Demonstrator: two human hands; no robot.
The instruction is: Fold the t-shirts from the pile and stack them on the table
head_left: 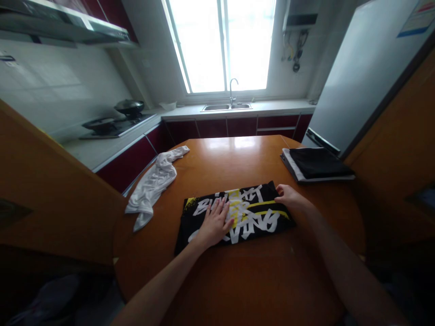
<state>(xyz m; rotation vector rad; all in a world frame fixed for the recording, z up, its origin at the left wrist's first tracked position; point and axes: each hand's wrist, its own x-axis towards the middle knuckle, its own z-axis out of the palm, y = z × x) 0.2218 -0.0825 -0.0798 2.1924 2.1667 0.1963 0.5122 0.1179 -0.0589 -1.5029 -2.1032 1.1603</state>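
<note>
A black garment (261,231) with large white lettering and yellow streaks lies folded into a rough rectangle on the table, directly before me. My left hand (215,222) rests palm down on its middle, fingers spread. At its right edge, near the far corner, my right hand (288,196) has its fingers closed on the cloth; the fingertips are partly hidden. Farther right sits a stack of folded clothes (319,163), black on top with white and dark layers under it. A crumpled white garment (154,183) is spread along the table's left edge.
The round-ended wooden table (224,280) fills the foreground. Beyond it are a counter with a sink (217,107), a window, and a stove with a lidded pan (129,107) at left. A refrigerator (360,68) stands behind the stack at right.
</note>
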